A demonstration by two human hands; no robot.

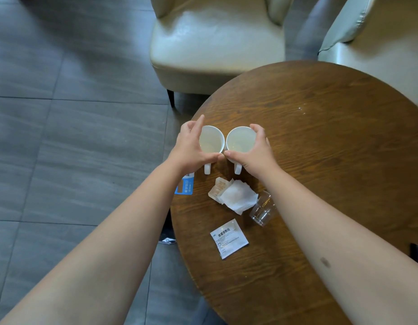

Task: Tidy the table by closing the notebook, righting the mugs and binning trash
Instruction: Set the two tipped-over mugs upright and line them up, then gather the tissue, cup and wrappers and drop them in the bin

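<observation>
Both mugs upright, left hand (193, 146) cupping the left mug (211, 140), right hand (254, 151) the right mug (240, 140); the tissue (238, 198) lies just nearer, closest the right.

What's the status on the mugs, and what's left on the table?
Left hand on left mug, right hand on right mug. Both upright, side by side. Tissue, sachet, tipped plastic cup unbinned.

The single head-worn camera looked steeply down and forward from above the near edge of the round wooden counter (320, 127), close enough that both forearms filled the lower frame. The counter sat right of centre, grey floor tiles (62, 137) to its left, cream chairs (217, 48) beyond it.
</observation>
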